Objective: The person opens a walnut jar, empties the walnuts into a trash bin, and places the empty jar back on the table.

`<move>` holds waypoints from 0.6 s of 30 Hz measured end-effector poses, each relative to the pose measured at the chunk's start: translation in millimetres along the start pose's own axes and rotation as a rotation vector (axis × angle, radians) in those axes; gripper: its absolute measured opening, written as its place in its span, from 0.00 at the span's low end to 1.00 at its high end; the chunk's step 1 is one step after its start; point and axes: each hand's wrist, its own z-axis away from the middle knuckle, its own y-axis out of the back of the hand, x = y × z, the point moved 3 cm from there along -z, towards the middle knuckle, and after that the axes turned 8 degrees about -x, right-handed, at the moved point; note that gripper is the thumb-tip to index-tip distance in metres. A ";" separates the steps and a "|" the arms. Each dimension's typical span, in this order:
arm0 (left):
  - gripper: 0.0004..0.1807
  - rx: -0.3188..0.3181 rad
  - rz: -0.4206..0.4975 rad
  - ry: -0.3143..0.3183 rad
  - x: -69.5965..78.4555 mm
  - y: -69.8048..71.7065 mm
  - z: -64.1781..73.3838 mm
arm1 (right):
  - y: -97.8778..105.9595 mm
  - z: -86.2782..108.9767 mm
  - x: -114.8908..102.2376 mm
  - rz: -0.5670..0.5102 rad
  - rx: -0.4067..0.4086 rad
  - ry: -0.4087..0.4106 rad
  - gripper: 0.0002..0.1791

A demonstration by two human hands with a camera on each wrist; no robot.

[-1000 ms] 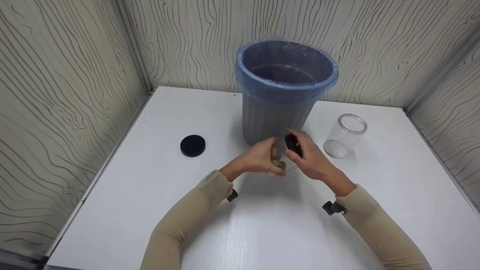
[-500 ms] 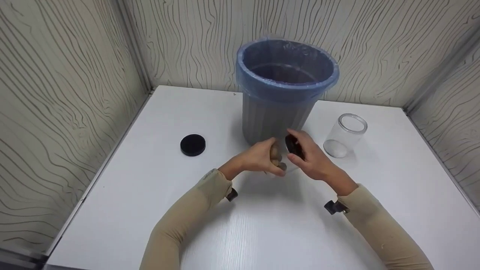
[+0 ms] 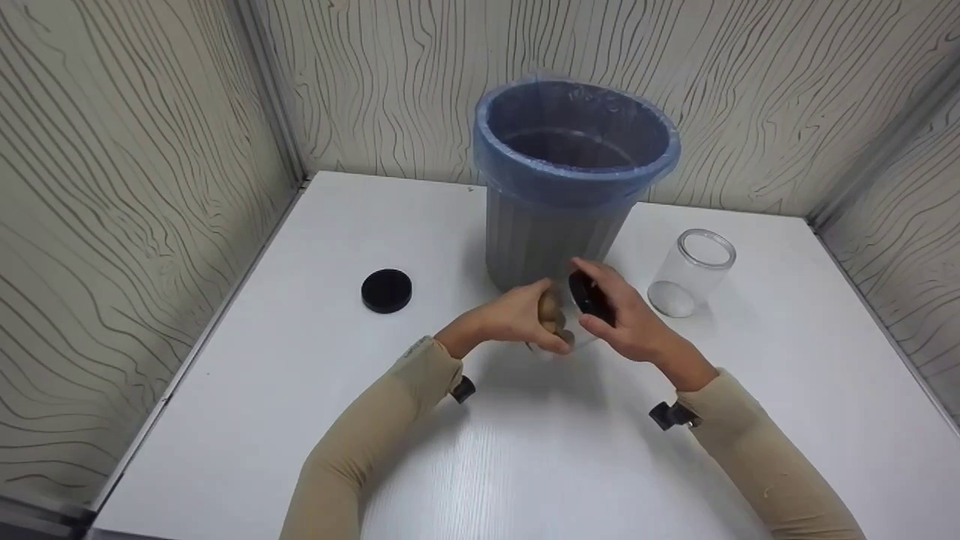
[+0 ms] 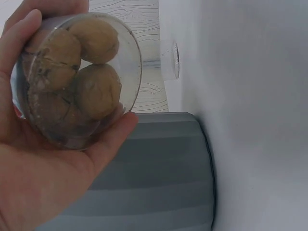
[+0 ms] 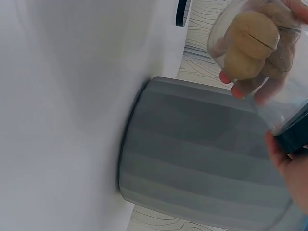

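My left hand grips the bottom part of a clear jar, which lies on its side above the table. Several brown, round walnuts with dark seams rest together inside it, towards the base. At the jar's other end my right hand holds a black screw lid by its rim. In the right wrist view the lid sits against the jar's mouth; how tightly it is screwed on cannot be seen.
A grey bin with a blue liner stands just behind my hands. On the right is a second clear jar, upright and without a lid. Another black lid lies flat on the white table at the left.
My right fingers and the black lid have shifted and turned slightly at the jar's mouth. The left hand keeps its grip on the jar almost in place.
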 end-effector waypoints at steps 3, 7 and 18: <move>0.38 0.023 -0.018 0.002 -0.6 -0.5 -1.3 | 0.5 0.1 -0.2 -0.029 0.012 -0.030 0.39; 0.40 0.073 -0.047 0.013 0.9 -3.4 -3.7 | -0.8 1.1 4.4 -0.054 0.028 -0.144 0.38; 0.33 0.218 -0.156 0.014 3.9 -14.6 -12.2 | -2.1 -1.7 5.5 -0.033 0.065 -0.425 0.33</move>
